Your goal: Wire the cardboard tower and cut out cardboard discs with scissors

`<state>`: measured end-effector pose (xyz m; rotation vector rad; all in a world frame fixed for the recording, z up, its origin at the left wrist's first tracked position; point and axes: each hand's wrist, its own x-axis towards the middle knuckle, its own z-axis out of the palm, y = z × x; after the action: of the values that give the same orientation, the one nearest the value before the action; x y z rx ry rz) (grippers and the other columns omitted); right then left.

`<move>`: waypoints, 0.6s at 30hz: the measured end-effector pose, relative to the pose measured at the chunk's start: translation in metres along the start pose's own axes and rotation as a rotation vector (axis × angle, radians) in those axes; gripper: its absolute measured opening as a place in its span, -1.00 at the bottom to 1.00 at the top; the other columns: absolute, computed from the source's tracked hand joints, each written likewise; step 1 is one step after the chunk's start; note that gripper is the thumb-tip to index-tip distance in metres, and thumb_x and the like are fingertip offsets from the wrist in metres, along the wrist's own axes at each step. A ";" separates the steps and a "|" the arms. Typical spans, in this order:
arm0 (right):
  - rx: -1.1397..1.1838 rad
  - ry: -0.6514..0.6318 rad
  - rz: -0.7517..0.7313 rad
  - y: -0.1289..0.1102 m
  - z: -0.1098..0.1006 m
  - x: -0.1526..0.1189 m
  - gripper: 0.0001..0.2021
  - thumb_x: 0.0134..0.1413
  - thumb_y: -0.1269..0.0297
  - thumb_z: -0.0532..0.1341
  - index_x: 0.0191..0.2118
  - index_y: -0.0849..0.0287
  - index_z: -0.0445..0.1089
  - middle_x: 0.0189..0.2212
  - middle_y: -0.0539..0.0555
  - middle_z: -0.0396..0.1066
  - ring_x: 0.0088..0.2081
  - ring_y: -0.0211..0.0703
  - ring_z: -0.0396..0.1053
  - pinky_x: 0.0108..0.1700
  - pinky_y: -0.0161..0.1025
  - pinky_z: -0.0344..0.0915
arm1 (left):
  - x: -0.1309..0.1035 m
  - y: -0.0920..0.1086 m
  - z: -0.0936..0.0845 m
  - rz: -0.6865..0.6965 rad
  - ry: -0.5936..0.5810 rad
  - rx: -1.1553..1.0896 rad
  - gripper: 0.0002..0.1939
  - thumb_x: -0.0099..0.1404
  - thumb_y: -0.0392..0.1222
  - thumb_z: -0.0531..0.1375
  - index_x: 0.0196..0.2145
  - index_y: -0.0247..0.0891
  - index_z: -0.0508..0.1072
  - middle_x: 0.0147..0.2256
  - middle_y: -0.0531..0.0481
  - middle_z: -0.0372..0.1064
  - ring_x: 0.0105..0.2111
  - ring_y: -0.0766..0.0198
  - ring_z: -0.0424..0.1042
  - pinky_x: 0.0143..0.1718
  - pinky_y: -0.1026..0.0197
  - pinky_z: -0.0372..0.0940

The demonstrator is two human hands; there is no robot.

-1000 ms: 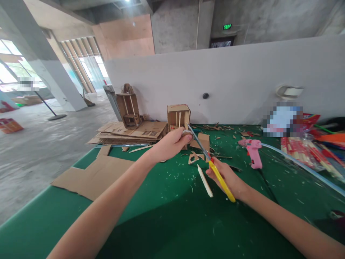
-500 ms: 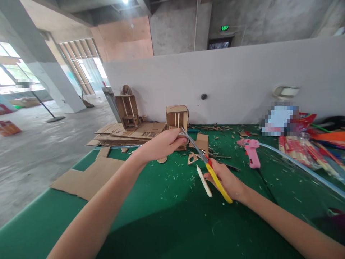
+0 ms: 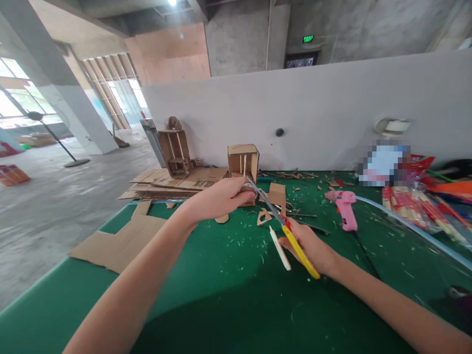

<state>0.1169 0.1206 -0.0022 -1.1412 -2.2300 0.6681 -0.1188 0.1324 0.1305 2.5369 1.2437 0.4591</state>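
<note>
My right hand [image 3: 308,243] grips the yellow and red handles of a pair of scissors [image 3: 299,250]. The metal blades slant up and left to the fingertips of my left hand [image 3: 226,197]. Those left fingers are closed beside the blade tips; what they pinch is hidden or too small to make out. Just behind them stands a small open cardboard box [image 3: 243,149] with thin sticks inside, its lower part covered by my hand. Below the scissors, close to my right fingers, is a short white stick [image 3: 280,251].
A pink glue gun [image 3: 345,209] rests to the right, near packs of sticks [image 3: 416,209]. Stacked cardboard sheets [image 3: 165,186] and a taller cardboard build [image 3: 173,147] are at the back left. A cut cardboard sheet [image 3: 121,241] and scattered scraps lie on the green table [image 3: 214,300].
Very little differs. The scissors' blade tips have shifted slightly at my left fingertips, while both hands keep nearly the same places.
</note>
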 end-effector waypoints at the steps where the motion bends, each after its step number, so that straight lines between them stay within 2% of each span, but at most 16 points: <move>1: -0.004 -0.009 0.001 0.000 0.000 0.000 -0.69 0.16 -0.06 0.05 -0.34 0.09 0.04 -0.56 -0.04 0.17 -0.57 -0.21 0.15 -0.55 -0.26 0.13 | 0.000 -0.001 -0.001 0.007 -0.007 0.003 -0.76 0.37 -0.12 -0.04 -0.36 -0.27 0.30 -0.36 -0.01 0.35 -0.43 0.32 0.31 -0.39 0.24 0.14; 6: -0.038 -0.007 0.027 0.000 -0.002 -0.001 -0.70 0.15 -0.04 0.07 -0.32 0.11 0.07 -0.53 -0.02 0.20 -0.55 -0.21 0.18 -0.52 -0.25 0.16 | -0.002 -0.005 -0.004 0.024 -0.071 0.019 -0.72 0.37 -0.05 -0.05 -0.35 -0.25 0.34 -0.37 0.01 0.35 -0.41 0.31 0.32 -0.40 0.23 0.14; 12: 0.039 0.051 0.015 0.003 0.002 -0.001 -0.71 0.12 -0.01 0.09 -0.30 0.11 0.10 -0.56 -0.08 0.14 -0.57 -0.25 0.12 -0.54 -0.28 0.14 | 0.002 -0.006 0.000 -0.014 -0.023 -0.038 -0.74 0.34 -0.05 -0.01 -0.35 -0.26 0.32 -0.42 0.03 0.31 -0.47 0.34 0.25 -0.44 0.25 0.10; 15: 0.096 0.112 0.001 0.008 0.005 0.000 -0.70 0.11 -0.02 0.10 -0.32 0.12 0.13 -0.55 -0.08 0.13 -0.56 -0.26 0.12 -0.53 -0.28 0.16 | 0.007 -0.011 0.007 -0.053 0.049 -0.170 -0.72 0.35 -0.06 -0.03 -0.42 -0.25 0.28 -0.51 0.07 0.21 -0.50 0.36 0.21 -0.46 0.25 0.10; 18: 0.244 0.207 -0.013 0.012 0.008 0.002 -0.65 0.09 -0.10 0.10 -0.33 0.12 0.16 -0.50 -0.06 0.11 -0.54 -0.26 0.13 -0.50 -0.26 0.21 | 0.012 -0.022 0.016 -0.174 0.092 -0.452 -0.67 0.36 0.02 -0.06 -0.40 -0.25 0.29 -0.51 0.06 0.21 -0.50 0.36 0.24 -0.47 0.26 0.13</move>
<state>0.1180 0.1269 -0.0151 -1.0238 -1.9220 0.7564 -0.1212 0.1530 0.1092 2.0335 1.2149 0.7296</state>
